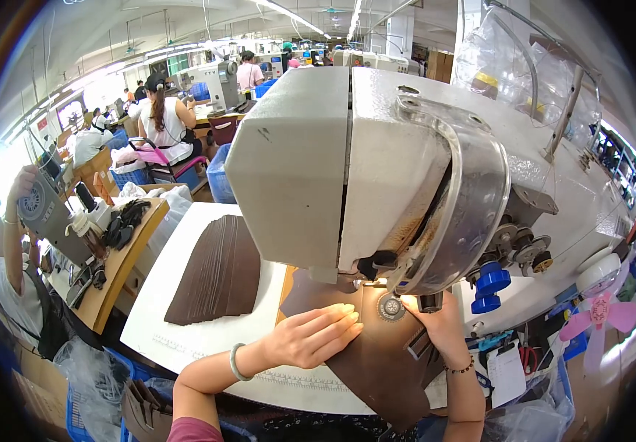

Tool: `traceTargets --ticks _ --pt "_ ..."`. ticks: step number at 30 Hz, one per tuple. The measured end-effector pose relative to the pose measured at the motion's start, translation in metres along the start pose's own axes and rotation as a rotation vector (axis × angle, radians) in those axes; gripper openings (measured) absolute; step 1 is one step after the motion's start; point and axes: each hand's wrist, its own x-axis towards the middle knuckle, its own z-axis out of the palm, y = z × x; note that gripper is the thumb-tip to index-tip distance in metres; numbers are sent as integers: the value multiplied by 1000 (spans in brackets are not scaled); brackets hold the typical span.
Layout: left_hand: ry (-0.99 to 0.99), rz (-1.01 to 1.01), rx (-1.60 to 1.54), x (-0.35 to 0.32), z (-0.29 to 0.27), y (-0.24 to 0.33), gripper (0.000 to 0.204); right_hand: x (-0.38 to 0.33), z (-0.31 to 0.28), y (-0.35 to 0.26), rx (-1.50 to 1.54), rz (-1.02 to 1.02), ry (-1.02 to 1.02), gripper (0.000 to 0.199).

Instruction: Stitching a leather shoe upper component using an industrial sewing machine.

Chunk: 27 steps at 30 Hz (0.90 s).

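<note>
A brown leather-like panel (380,368) lies under the head of a sewing machine (288,177), its lower part hanging over the front of the white table. My left hand (322,335) rests flat on the panel's left part, fingers stretched out and close together. At the panel's right edge is my right hand (439,324), its thumb touching the leather beside a round metal roller wheel (391,307). The machine's guard hides most of that hand's fingers. A lamp lights the stitching area, where the needle is hard to make out. A small rectangular metallic inlay (418,345) shows on the panel.
A fanned stack of brown panels (218,272) lies on the white table (185,342) at left. Blue knobs (489,283) jut from the machine. Red-handled scissors (529,359) and a pink fan (599,313) are at right. Other people sit at machines further back; one is close at left.
</note>
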Motion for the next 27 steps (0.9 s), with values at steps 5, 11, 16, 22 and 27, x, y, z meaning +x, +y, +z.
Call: traceTargets --ticks 5,11,16,22,27 --pt "8 -23 5 1 7 0 28 8 -4 4 -42 -12 31 28" --pt "54 -48 -11 2 13 -10 36 16 -7 2 -160 -65 12 27" --pt "30 -122 -20 3 14 -5 26 16 -32 25 -129 -54 -135 25" --pt "9 -133 -67 2 14 -5 27 14 -17 -15 20 -13 -216 31" --pt "168 -139 -231 -7 21 -7 26 13 -22 -23 167 -29 -262 30"
